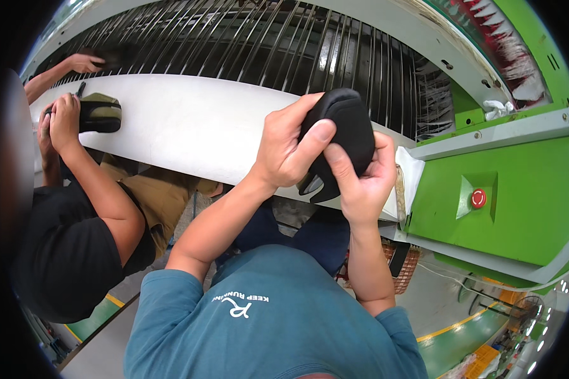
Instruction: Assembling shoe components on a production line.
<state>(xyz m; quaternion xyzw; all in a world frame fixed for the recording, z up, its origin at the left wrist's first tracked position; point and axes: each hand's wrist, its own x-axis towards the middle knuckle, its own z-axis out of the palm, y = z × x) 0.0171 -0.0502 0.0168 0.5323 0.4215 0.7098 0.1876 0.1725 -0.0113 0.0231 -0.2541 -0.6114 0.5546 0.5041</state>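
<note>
Both my hands hold up a black shoe upper (pixel 349 123) above the front edge of a white work surface (pixel 196 123). My left hand (pixel 291 145) grips its left side, thumb pressed on the facing surface and fingers behind. On the other side my right hand (pixel 365 180) is closed round the lower right edge, its thumb near the left thumb. The upper's rounded end points away from me, and a forked strip hangs from its lower end. What lies behind it is hidden.
Beyond the white surface runs a row of metal rods (pixel 234 47). A green machine housing (pixel 506 208) with a red push button (pixel 478 198) stands at right. On the left, a co-worker in black handles an olive and black shoe upper (pixel 101 115); another hand (pixel 85 63) reaches over the rods.
</note>
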